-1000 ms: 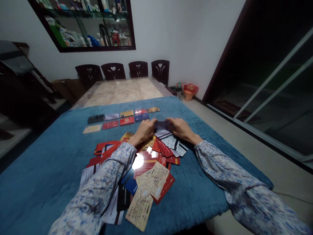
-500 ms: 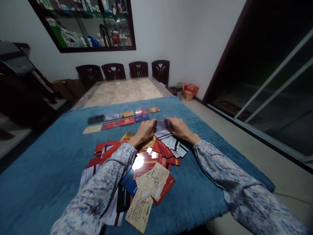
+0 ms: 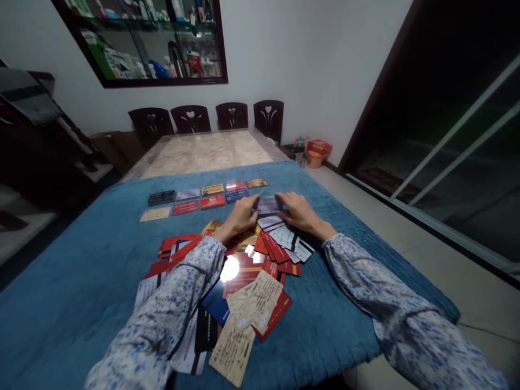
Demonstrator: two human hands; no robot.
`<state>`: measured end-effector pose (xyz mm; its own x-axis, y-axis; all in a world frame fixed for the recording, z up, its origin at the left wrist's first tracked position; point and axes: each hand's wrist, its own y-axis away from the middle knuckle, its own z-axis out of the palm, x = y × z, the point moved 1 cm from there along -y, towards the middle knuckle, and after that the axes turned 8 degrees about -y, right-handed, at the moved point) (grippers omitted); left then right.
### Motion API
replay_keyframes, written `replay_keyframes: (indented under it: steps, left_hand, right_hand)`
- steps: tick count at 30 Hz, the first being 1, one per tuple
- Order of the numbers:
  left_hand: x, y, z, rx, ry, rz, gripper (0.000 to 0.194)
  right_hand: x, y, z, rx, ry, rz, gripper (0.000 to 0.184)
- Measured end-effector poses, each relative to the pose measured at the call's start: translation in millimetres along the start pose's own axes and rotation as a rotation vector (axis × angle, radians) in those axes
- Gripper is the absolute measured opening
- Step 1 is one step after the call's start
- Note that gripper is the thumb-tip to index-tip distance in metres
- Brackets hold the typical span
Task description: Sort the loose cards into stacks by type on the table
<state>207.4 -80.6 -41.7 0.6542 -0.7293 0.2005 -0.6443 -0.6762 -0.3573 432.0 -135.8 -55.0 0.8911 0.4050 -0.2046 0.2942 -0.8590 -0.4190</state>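
My left hand (image 3: pixel 241 218) and my right hand (image 3: pixel 301 213) face each other above the far edge of a loose pile of cards. Between them they grip a greyish-lilac card (image 3: pixel 268 205) by its two short ends, fingers closed. Just below it, white cards with dark stripes (image 3: pixel 285 236) fan out over red cards (image 3: pixel 277 250). Nearer me lie cream cards (image 3: pixel 262 299), a blue card (image 3: pixel 215 303) and a black card (image 3: pixel 205 330). My left forearm hides part of the pile.
Beyond my hands, small stacks stand in two rows, among them black cards (image 3: pixel 161 197), a yellow card (image 3: pixel 212 189), a red card (image 3: pixel 212 201) and a cream card (image 3: pixel 155 214). A blue cloth (image 3: pixel 325 319) covers the near table. Dark chairs (image 3: pixel 190 119) line the far end.
My fingers have spread slightly toward the card's ends, and more of its face shows between them. The pile and the rows look the same; the view has shifted a little.
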Motion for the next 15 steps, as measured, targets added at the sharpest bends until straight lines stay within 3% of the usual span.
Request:
replay_keyframes:
  steps: [9,15]
  left_hand:
    - [-2.1,0.2,0.5,-0.043,-0.022,0.015,0.06]
    - [1.5,0.7,-3.2,-0.084,-0.088,0.016,0.05]
  right_hand:
    - [1.8,-0.8,1.5,-0.015,0.013,0.0,0.055]
    - [3.8,-1.1,2.8,-0.03,-0.007,-0.001,0.058]
